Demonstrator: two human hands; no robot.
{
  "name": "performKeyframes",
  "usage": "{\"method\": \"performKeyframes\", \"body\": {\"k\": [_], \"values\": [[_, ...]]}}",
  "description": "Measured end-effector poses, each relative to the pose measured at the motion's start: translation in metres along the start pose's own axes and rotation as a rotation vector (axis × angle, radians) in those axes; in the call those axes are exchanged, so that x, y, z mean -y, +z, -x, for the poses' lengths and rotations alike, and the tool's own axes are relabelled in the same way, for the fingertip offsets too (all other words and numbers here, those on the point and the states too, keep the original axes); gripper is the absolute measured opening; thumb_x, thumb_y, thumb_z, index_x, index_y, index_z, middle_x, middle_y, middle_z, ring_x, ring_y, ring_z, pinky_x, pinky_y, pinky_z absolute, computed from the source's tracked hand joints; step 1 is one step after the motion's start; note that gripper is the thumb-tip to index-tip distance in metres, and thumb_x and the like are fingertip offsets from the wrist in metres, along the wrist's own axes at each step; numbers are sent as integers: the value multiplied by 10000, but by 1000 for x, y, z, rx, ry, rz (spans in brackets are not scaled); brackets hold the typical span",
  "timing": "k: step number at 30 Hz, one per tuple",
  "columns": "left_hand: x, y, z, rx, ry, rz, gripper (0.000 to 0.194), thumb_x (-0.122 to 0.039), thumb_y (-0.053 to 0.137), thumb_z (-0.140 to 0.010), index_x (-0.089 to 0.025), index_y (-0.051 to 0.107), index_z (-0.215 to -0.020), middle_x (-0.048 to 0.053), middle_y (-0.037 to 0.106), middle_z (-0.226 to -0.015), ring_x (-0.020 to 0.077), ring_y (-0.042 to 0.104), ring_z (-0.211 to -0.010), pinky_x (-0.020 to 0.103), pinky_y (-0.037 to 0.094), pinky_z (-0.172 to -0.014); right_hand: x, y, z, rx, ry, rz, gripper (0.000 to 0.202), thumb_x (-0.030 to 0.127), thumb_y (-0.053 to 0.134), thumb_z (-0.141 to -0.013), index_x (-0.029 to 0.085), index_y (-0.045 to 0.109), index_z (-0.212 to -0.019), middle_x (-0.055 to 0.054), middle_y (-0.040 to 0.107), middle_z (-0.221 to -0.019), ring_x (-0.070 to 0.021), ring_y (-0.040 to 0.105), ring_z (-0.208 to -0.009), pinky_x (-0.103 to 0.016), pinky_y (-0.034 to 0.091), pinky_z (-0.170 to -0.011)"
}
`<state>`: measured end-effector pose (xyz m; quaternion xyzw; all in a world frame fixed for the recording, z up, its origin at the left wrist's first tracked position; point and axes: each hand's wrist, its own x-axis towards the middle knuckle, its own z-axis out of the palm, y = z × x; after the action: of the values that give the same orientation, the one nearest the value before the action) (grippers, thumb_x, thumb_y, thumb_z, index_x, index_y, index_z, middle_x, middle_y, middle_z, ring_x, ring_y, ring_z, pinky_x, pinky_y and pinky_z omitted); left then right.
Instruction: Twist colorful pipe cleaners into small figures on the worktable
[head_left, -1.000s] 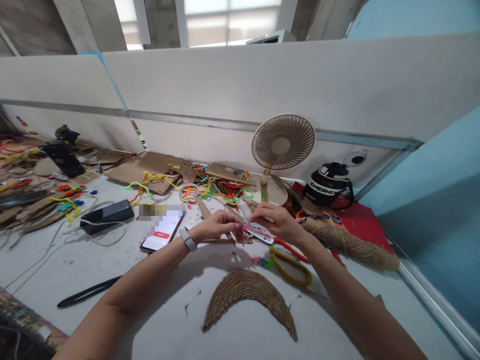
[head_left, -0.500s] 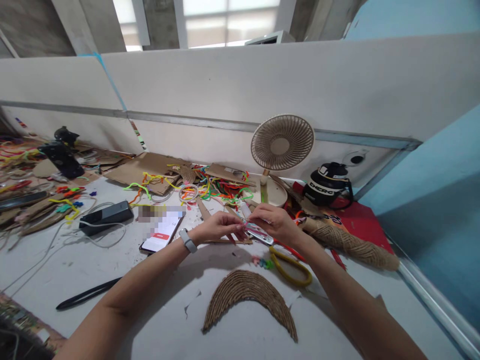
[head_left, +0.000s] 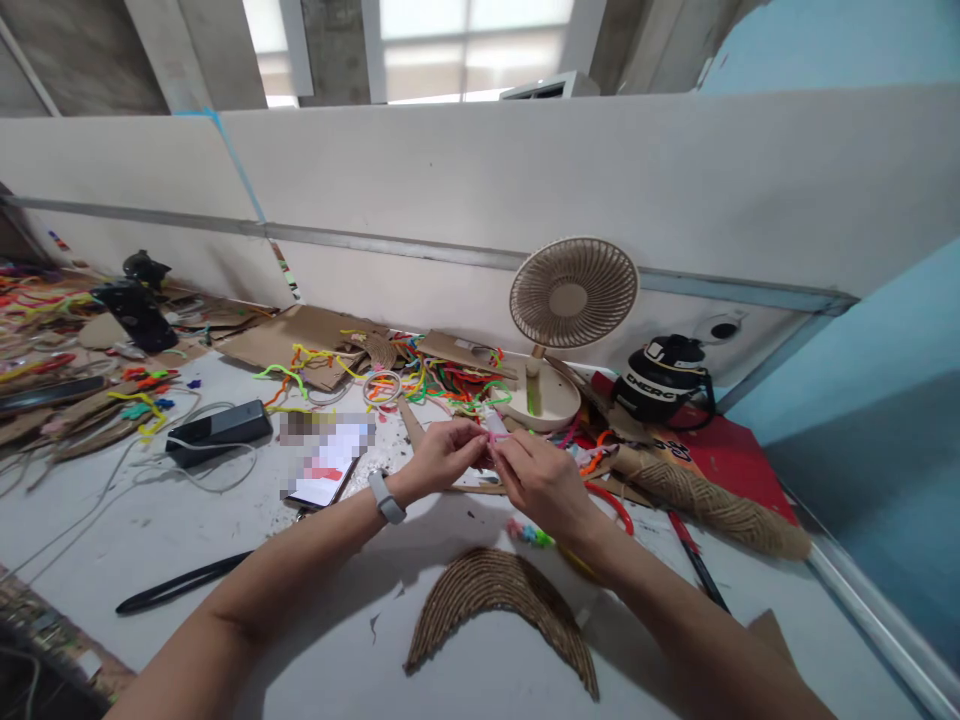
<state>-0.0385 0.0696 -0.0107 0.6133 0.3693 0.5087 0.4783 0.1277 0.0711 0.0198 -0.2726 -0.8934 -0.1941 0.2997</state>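
Note:
My left hand [head_left: 450, 450] and my right hand [head_left: 541, 478] meet above the middle of the table, fingers pinched together. Between their fingertips is a thin pink pipe cleaner [head_left: 496, 437]; its ends are mostly hidden. Nearer to me lies a brown crescent of coiled twine [head_left: 499, 578], flat on the white table [head_left: 322, 620]. A small bunch of pink, blue and green twisted pieces [head_left: 530, 533] sits between the crescent and my right hand. Partly covered by my right forearm are a yellow loop handle [head_left: 577, 563] and a red handle [head_left: 616, 505].
At the back, loose pipe cleaners [head_left: 450, 380] lie by cardboard [head_left: 292, 335] and a desk fan [head_left: 574, 295]. A twine roll [head_left: 712, 500] and a black jug [head_left: 660, 380] stand right. Left are a phone [head_left: 341, 465], a black box [head_left: 229, 430] with cable, and black tweezers [head_left: 184, 583].
My right hand has turned and lowered slightly, its fingers closer to my left hand. It now covers the scissors' silver part and more of the yellow handle. The view has shifted slightly.

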Motion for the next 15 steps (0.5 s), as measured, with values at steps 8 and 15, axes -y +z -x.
{"method": "performKeyframes", "body": {"k": [8,15], "values": [[2,-9,-8,47,-147,124,436,-523,622,-749,-127,576,-927,55,655,-814,150,642,-719,240,500,-609,-13,5,-1,-52,-5,9,254,198,410,-941,181,622,-802,-58,589,-687,-150,536,-662,-245,383,-599],[-6,-22,-10,180,-237,20,580,-621,331,-853,-128,513,-606,6,508,-560,88,472,-494,229,396,-514,-21,5,-3,-33,-107,-40,201,184,476,-917,192,673,-877,-45,590,-687,-140,539,-654,-239,399,-611]]}}
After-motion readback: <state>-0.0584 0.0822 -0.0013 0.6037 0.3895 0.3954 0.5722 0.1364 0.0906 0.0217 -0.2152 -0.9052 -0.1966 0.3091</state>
